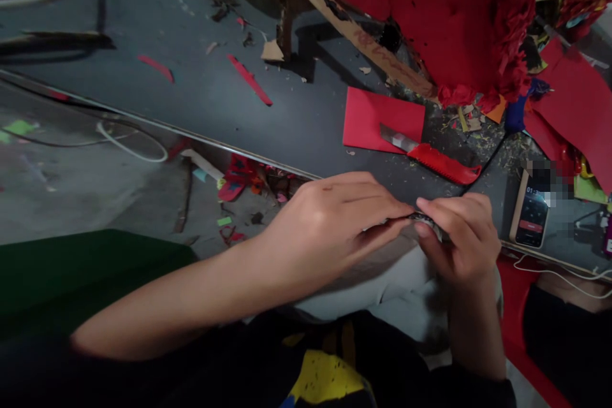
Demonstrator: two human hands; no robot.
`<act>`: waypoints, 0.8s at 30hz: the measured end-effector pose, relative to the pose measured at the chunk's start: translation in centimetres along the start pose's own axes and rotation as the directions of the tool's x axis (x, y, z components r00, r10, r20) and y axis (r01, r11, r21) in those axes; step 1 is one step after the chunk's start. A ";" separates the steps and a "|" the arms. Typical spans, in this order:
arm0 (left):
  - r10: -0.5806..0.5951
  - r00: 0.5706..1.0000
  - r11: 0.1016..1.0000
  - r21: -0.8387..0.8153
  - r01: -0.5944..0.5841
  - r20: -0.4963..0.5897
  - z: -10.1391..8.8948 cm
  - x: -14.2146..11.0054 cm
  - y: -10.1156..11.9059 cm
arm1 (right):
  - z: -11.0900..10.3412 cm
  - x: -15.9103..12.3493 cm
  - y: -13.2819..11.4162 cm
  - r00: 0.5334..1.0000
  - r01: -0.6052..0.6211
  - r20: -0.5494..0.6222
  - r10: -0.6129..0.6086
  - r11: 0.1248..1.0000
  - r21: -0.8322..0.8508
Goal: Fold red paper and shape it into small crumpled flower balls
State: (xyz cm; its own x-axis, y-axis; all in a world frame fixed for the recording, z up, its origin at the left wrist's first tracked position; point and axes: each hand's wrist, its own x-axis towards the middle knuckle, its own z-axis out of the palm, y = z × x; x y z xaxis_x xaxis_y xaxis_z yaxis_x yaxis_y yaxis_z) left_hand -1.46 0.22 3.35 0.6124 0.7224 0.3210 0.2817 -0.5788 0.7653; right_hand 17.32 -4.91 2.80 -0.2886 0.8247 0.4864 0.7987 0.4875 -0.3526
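My left hand (344, 213) is closed, its fingertips pinching one end of a thin, crumpled dark-and-whitish piece (427, 221). At the other end, the thumb and index finger of my right hand (461, 236) grip the same piece. Most of it is hidden by the fingers, so its kind cannot be made out. Both hands are above my lap, just in front of the table edge. Beyond them on the table, a red-handled utility knife (444, 162) rests with its blade over a folded red paper (373, 118).
A large red paper-covered form (449, 19) stands at the back on a cardboard strip (358, 38). A phone (530, 210) lies at the right near the table edge. Red strips (249, 80) and scraps are scattered on the grey table (191, 89). Another person's dark-clothed leg (564, 331) is at right.
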 end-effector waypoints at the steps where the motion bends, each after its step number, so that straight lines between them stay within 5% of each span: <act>1: -0.002 1.000 1.000 0.007 0.002 -0.012 0.0 0.0 0.1 | 0.0 0.0 -0.1 1.000 0.005 0.007 -0.005 1.000 0.001; 15: -0.121 0.991 0.939 -0.318 0.131 0.051 -0.3 0.3 0.1 | 0.3 -0.4 0.0 0.998 -0.051 0.047 0.045 0.990 0.132; 24: -0.066 0.996 0.985 -0.153 0.075 0.068 -0.1 0.0 -0.4 | 0.5 0.1 -0.1 0.986 -0.021 0.166 0.024 1.000 -0.022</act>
State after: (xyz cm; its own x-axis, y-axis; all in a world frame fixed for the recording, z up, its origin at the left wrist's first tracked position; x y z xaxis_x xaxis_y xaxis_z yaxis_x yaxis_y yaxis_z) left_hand -1.65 0.48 3.15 0.6416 0.7313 0.2313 0.2111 -0.4583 0.8634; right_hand 16.94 -4.80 2.51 -0.3528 0.8725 0.3380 0.8161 0.4636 -0.3451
